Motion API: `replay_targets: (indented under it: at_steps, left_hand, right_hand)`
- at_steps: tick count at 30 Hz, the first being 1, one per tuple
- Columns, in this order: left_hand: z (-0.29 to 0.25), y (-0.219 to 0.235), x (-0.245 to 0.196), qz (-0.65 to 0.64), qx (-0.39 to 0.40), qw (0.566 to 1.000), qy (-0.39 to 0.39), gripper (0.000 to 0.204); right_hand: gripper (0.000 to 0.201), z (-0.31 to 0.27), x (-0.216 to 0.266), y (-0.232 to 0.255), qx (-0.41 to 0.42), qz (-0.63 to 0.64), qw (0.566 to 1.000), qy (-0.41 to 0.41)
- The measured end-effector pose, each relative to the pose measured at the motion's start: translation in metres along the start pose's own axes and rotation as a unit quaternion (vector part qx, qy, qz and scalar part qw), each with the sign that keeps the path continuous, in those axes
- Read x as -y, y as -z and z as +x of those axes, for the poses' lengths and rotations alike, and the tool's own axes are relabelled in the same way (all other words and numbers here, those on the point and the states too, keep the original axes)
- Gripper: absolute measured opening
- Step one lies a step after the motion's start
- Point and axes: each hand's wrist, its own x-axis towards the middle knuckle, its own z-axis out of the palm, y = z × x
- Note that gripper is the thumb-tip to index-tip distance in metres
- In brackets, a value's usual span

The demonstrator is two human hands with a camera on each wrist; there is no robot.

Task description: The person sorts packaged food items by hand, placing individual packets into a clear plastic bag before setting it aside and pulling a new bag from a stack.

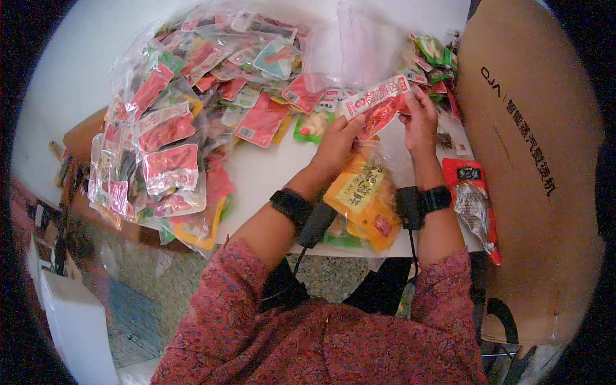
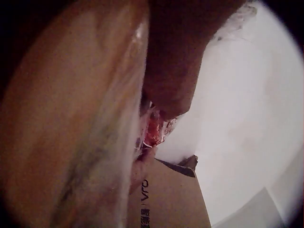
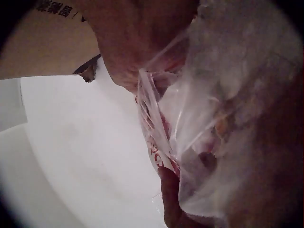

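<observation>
A red and white snack packet is held up between both hands over the table. The left hand pinches its left end, and the right hand grips its right end with the thumb in front. Clear plastic film hangs about the packet in the right wrist view, partly covering the fingers. In the left wrist view the packet shows small beneath the left hand. A yellow pouch in clear plastic lies below, between the forearms.
Many bagged packets are heaped on the white table at the left. More packets lie at the back right, near clear bags. A red and silver pouch lies beside a tall cardboard box on the right.
</observation>
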Motion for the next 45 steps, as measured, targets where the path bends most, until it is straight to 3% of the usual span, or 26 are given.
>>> replay_targets:
  at_steps: [2,4,5,6,7,8,13,16,29,32,35,37,38,40,41,43,45]
  left_hand:
    - [0.002,0.001,0.004,0.02,0.004,1.0,-0.012,0.024]
    - [-0.001,-0.003,0.0,-0.086,-0.011,0.995,0.044,0.022]
    - [-0.001,0.0,-0.001,-0.085,-0.011,0.995,0.044,0.022]
    - [-0.002,0.004,-0.002,0.076,0.012,0.997,0.01,0.023]
    - [-0.002,0.007,-0.003,0.234,0.035,0.971,-0.024,0.024]
    - [-0.001,0.007,-0.002,0.235,0.035,0.971,-0.024,0.024]
    - [-0.002,-0.001,-0.003,0.014,0.013,0.998,0.052,0.026]
    - [-0.001,0.001,-0.002,-0.018,0.018,0.995,0.098,0.027]
    - [0.003,0.008,0.009,0.008,0.034,0.994,0.1,0.026]
    - [-0.001,0.003,0.001,0.044,0.031,0.994,0.099,0.026]
    - [0.001,0.004,0.005,-0.015,0.034,0.995,0.093,0.025]
    - [-0.002,0.005,0.002,0.166,0.047,0.984,-0.05,0.032]
    - [0.0,0.006,0.002,0.166,0.047,0.984,-0.05,0.032]
    - [0.005,0.009,0.004,0.141,0.05,0.988,0.045,0.041]
    - [0.005,0.008,0.007,0.141,0.05,0.988,0.046,0.041]
    - [0.004,0.002,0.01,-0.068,0.019,0.994,0.088,0.045]
    - [0.004,0.01,0.005,-0.003,0.017,0.996,0.083,0.041]
  right_hand:
    - [0.025,-0.003,0.004,-0.004,-0.015,-0.017,1.0,0.001]
    - [0.026,-0.003,0.003,-0.005,0.065,0.118,0.991,-0.007]
    - [0.026,-0.003,0.001,-0.007,0.065,0.118,0.991,-0.006]
    - [0.025,-0.003,0.001,-0.011,0.081,0.142,0.986,0.001]
    - [0.024,-0.004,0.0,-0.015,0.098,0.166,0.981,0.009]
    - [0.024,-0.006,0.0,-0.018,0.098,0.166,0.981,0.009]
    - [0.026,-0.011,0.006,-0.022,0.139,0.104,0.985,-0.002]
    - [0.026,-0.009,0.003,-0.019,0.135,0.129,0.982,-0.009]
    - [0.022,-0.009,0.001,-0.015,0.125,0.141,0.982,-0.027]
    - [0.03,-0.01,0.002,-0.019,0.131,0.122,0.984,-0.003]
    - [0.039,-0.02,0.011,-0.026,0.143,0.038,0.989,0.03]
    - [0.037,-0.022,0.013,-0.027,0.141,0.004,0.989,0.038]
    - [0.037,-0.021,0.011,-0.026,0.141,0.004,0.989,0.037]
    - [0.037,-0.015,0.006,-0.024,0.135,0.029,0.99,0.04]
    - [0.037,-0.012,0.004,-0.023,0.135,0.029,0.99,0.04]
    - [0.038,-0.009,0.004,-0.023,0.132,0.079,0.985,0.08]
    - [0.036,-0.012,0.01,-0.017,0.123,0.04,0.991,0.043]
